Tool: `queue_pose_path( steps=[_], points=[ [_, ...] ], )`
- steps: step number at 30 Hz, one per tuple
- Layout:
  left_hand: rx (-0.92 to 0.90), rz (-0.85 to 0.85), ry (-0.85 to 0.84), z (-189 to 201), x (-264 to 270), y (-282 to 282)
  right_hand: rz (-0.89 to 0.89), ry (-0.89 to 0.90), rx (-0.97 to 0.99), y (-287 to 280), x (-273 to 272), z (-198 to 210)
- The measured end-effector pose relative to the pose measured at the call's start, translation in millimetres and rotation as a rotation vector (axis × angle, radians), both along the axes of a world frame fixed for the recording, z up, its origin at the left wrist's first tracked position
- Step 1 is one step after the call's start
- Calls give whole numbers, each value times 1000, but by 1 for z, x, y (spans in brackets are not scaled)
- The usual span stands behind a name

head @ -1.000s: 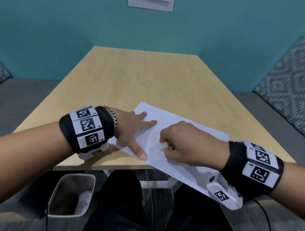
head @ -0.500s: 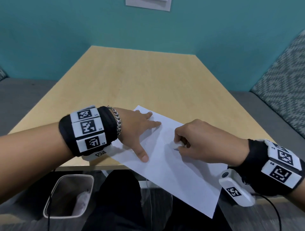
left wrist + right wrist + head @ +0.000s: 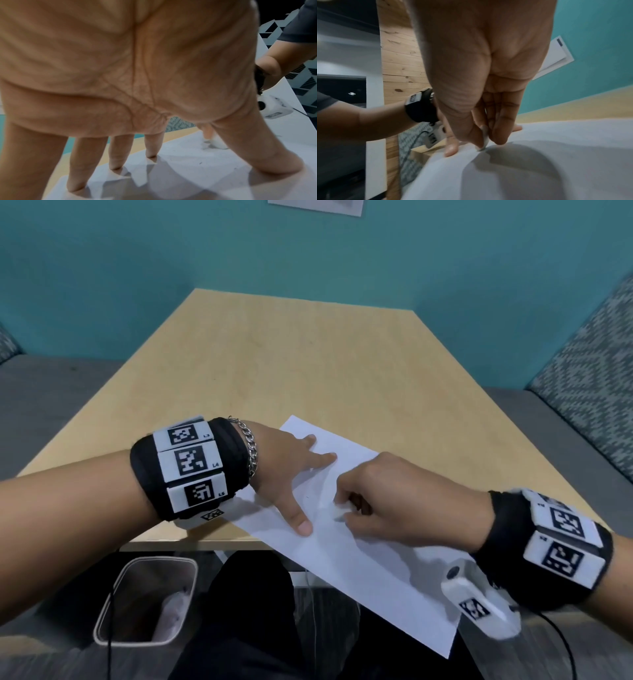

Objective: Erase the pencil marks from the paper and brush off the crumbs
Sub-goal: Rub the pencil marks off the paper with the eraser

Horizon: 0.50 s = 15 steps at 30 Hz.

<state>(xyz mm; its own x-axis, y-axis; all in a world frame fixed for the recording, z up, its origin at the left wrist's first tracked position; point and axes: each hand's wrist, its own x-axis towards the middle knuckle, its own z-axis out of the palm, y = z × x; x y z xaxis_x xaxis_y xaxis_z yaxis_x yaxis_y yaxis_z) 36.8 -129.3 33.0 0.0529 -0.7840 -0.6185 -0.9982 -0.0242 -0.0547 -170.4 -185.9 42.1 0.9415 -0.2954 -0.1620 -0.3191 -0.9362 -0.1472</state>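
A white sheet of paper (image 3: 370, 570) lies slanted across the near edge of the wooden table (image 3: 274, 364), its lower right part hanging past the edge. My left hand (image 3: 291, 474) presses on the sheet's upper left with straight, spread fingers (image 3: 150, 147) and thumb. My right hand (image 3: 387, 501) pinches a small white eraser (image 3: 484, 138) between thumb and fingers, its tip down on the paper (image 3: 539, 155). In the left wrist view the eraser (image 3: 214, 143) meets the paper (image 3: 188, 169) just past my thumb. Faint grey specks dot the sheet there.
A grey bin (image 3: 147, 601) stands on the floor below the table's near left corner. Patterned seat cushions (image 3: 589, 378) flank the table at the right. A teal wall (image 3: 308, 261) closes the far side. My dark-clothed legs (image 3: 246, 628) are under the table edge.
My right hand with the eraser swept right across the paper half a second ago and has come back left toward my left thumb. The left hand has stayed pressed on the sheet.
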Motion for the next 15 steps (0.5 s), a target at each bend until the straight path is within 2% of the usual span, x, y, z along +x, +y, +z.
queue_pose_path(
  steps=[4, 6, 10, 15],
  points=[
    [-1, -3, -5, 0, 0, 0, -149, -61, -74, -31, 8, 3],
    [-5, -6, -10, 1, 0, 1, -130, -61, -73, -27, 8, 1],
    [-5, -6, -11, -1, 0, 1, 3, 65, -25, -1, 7, 3],
    [2, 5, -5, 0, 0, 2, -141, -20, -75, -29, 11, 3]
  ],
)
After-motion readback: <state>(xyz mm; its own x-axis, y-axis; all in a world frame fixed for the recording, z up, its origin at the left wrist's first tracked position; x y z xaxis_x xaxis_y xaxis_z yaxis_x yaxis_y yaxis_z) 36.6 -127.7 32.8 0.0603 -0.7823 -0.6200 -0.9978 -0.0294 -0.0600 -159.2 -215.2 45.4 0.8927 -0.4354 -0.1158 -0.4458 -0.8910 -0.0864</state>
